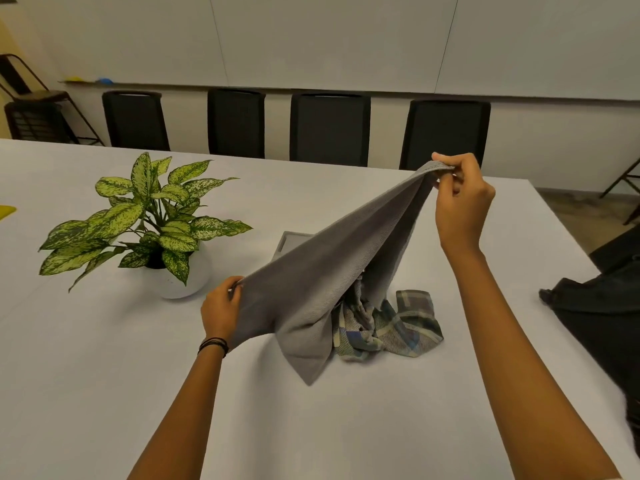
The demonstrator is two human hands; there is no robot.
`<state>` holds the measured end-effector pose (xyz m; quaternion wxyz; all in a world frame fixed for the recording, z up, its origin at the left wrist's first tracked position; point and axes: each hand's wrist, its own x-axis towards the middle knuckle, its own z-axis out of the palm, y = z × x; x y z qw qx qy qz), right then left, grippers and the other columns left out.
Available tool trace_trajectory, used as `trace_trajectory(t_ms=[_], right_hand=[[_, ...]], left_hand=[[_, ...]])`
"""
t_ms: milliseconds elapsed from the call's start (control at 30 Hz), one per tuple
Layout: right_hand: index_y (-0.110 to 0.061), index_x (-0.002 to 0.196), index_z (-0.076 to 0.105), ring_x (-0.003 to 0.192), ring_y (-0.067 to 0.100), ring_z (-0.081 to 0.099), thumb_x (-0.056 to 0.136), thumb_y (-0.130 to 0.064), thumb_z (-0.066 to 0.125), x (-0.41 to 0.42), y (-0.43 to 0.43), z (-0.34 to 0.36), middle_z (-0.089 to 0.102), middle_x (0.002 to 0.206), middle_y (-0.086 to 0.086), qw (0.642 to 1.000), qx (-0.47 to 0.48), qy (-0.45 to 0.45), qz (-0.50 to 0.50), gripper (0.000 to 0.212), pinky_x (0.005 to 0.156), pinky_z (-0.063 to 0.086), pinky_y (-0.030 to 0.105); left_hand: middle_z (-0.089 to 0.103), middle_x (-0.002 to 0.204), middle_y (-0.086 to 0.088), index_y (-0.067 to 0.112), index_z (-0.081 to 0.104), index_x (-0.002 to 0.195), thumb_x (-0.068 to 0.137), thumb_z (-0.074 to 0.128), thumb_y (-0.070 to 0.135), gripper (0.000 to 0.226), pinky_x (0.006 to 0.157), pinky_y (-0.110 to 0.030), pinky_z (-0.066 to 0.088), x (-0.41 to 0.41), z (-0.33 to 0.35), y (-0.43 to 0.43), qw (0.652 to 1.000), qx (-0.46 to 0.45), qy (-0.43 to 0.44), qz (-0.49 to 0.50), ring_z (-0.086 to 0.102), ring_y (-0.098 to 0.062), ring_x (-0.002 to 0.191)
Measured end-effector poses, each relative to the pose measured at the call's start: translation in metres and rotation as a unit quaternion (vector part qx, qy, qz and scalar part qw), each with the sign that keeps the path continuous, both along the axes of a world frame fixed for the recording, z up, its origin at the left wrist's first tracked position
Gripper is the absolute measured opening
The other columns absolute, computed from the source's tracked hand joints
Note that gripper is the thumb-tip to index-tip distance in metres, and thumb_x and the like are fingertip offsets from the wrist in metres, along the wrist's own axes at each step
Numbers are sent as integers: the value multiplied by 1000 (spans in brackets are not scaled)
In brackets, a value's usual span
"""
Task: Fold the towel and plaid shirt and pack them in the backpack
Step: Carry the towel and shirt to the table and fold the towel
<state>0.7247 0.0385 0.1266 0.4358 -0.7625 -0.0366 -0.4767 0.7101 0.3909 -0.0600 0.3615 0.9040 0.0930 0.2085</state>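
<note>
A grey towel (325, 271) hangs stretched in the air between my two hands above the white table (104, 375). My left hand (221, 308) pinches one corner low, near the table. My right hand (460, 199) pinches another corner, raised high and further back. The towel's lower tip touches the table. A crumpled plaid shirt (391, 327) lies on the table behind and right of the towel, partly hidden by it. A black backpack (602, 317) lies at the table's right edge, cut off by the frame.
A potted plant (152, 220) in a white pot stands to the left of my left hand. A grey tray (287, 242) lies behind the towel, mostly hidden. Several black chairs (329, 126) line the far table edge.
</note>
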Motion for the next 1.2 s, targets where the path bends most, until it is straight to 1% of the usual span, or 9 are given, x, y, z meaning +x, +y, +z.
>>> trace_trajectory(t_ms=[200,333,433,567,733,900,1000,1067,1200], right_hand=[[0,105,61,81,6,57,92,-12,52,-9,-7,4,68,103,13,1000,8,-5,-18,19,70,43,-1],[-1,105,61,93,7,57,92,-12,53,-20,-18,12,67,108,12,999,15,-16,-27,19,78,41,-2],[-5,107,63,98,7,56,92,-12,52,-29,-29,18,66,111,9,998,24,-22,-49,19,77,40,-3],[-8,102,64,93,12,57,91,-14,52,-39,-47,23,63,108,11,994,21,-34,-104,18,73,43,1],[-6,100,64,106,12,51,90,-15,53,-59,-62,25,57,114,13,987,37,-35,-155,18,86,39,2],[-3,99,61,89,-4,50,90,-11,48,-83,-72,22,62,100,10,986,93,-37,-135,18,83,41,5],[-14,96,58,79,-7,51,89,-10,47,-95,-78,21,57,87,-12,981,136,-39,-133,14,75,41,4],[-20,94,54,77,-11,52,89,-10,47,-103,-83,20,52,85,-20,977,156,-39,-137,13,75,43,8],[-19,94,53,74,-6,52,91,-11,48,-113,-94,13,51,83,-22,970,188,-30,-151,10,74,45,11]], left_hand=[[70,94,-9,12,68,97,92,54,18,16,68,-29,45,10,15,6,999,-48,-18,16,63,-27,88],[69,93,-11,10,69,95,91,57,22,17,67,-30,44,10,25,1,998,-47,-27,39,63,-27,87],[68,97,-10,10,69,94,90,59,21,15,69,-35,47,10,34,-6,998,-30,-50,39,60,-27,91],[69,92,-11,8,68,95,91,57,20,16,74,-41,50,8,49,-18,996,-42,-78,14,61,-28,87],[67,95,-12,8,62,99,95,51,22,19,72,-38,48,-4,71,-32,992,-55,-112,12,61,-27,87],[67,97,-12,8,59,102,97,47,23,20,71,-38,47,-21,88,-40,989,-55,-138,9,60,-27,86],[67,94,-10,10,58,102,97,46,24,19,65,-34,45,-30,97,-43,985,-57,-160,-2,59,-23,79],[67,90,-10,10,60,101,96,48,25,20,62,-29,41,-36,103,-43,985,-42,-169,-16,59,-23,76],[67,86,-7,11,62,102,94,52,25,18,60,-27,41,-45,110,-38,981,10,-172,-90,57,-17,75]])
